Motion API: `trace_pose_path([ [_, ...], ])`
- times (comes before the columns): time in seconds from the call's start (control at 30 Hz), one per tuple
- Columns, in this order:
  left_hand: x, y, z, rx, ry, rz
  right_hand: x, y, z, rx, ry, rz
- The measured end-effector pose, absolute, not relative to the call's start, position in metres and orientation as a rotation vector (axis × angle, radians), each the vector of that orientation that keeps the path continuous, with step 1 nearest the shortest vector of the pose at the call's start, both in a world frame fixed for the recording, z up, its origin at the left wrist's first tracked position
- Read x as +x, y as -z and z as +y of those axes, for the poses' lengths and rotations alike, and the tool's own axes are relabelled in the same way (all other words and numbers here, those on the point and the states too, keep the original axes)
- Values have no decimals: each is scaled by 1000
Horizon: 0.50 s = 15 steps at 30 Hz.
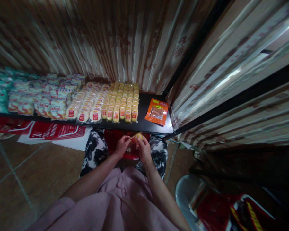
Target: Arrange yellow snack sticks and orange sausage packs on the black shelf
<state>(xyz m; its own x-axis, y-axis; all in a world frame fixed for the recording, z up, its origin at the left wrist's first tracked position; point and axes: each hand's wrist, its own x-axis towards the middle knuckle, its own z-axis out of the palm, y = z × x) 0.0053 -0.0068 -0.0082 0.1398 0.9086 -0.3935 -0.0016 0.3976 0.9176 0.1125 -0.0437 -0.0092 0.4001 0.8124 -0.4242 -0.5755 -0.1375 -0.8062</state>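
Between my hands, over my lap, is a small yellow wrapped snack [136, 137] in clear film with red print. My left hand [122, 145] pinches its left end, and my right hand [144, 148] grips the right end. Below it, between my knees, sits a red basket [132, 156], largely hidden by my hands. On the black shelf [144, 127] just ahead stand rows of similar yellow wrapped snacks [121, 104]. An orange packet [157, 111] lies flat to their right.
Left along the shelf are round white wrapped snacks [86, 106], white bags [57, 99] and green bags [0, 93]. Red baskets [55, 130] sit below. Curtains [125, 41] hang behind, with a black pole [231, 99] at right. A grey tub [186, 192] stands lower right.
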Motion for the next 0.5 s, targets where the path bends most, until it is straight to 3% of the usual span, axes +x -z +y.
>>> trace_pose_path([
  [0.5,18,-6,-3,802,-844,1216,119,-1,-39,-1321,-1104,-515],
])
